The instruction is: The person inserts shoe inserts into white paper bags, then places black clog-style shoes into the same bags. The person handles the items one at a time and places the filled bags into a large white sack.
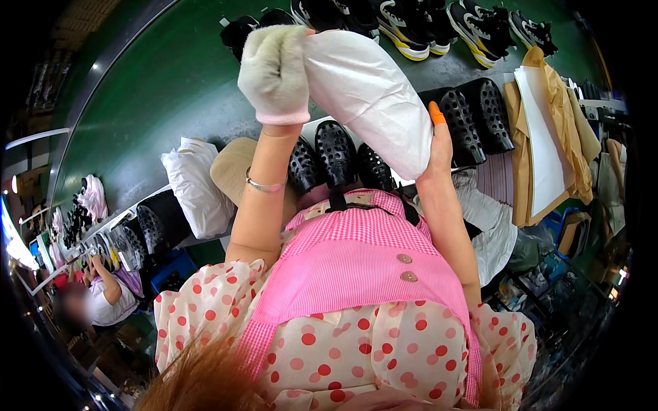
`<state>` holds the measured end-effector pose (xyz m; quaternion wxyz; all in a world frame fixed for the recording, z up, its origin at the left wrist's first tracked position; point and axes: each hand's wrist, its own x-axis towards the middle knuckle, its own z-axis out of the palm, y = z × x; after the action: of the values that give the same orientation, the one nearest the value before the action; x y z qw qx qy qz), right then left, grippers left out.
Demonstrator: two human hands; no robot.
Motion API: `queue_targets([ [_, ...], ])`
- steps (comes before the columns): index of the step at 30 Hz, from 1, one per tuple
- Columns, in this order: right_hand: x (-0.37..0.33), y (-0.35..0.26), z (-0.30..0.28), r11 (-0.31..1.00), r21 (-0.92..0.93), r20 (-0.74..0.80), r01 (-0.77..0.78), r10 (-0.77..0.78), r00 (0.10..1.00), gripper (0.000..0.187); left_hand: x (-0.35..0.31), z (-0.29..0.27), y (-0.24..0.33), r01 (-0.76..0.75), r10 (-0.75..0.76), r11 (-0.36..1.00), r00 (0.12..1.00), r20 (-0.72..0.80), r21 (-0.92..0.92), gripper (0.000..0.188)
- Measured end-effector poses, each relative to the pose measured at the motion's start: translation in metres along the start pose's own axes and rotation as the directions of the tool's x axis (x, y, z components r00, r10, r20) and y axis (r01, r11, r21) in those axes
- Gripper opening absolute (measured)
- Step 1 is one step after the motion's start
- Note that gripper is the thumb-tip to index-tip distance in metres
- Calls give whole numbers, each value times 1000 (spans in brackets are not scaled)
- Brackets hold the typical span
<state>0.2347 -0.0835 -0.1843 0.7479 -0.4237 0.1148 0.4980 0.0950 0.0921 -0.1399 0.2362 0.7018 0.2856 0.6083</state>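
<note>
A long, smooth bundle wrapped in white paper (370, 96), rounded at the ends and roughly shoe-shaped, is held up in front of me, slanting down to the right. My left hand (276, 75), in a white glove with a pink cuff, is closed on its upper left end. At the lower right end my right hand (439, 147) grips it, the thumb in an orange finger cot along the edge and the other fingers hidden behind. What the paper covers is hidden. Just below the bundle stand several black shoe-shaped forms with round holes (336, 152).
Black sneakers with white and yellow soles (404, 31) line the far side of the green table (157, 89). More perforated black forms (462, 123) and brown and white paper sheets (541, 137) lie right. Another white wrapped bundle (199, 188) lies left. A person (113, 298) works further left.
</note>
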Motion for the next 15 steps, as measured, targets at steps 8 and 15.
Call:
queue_targets([
  [8,10,7,-11,992,-68,-19,103,-104,994,43,-19,1,17,-372,313,878,922,226,301,40],
  [15,-5,3,-2,999,-17,62,36,-35,997,43,-16,1,39,-489,259,868,598,759,89,53],
])
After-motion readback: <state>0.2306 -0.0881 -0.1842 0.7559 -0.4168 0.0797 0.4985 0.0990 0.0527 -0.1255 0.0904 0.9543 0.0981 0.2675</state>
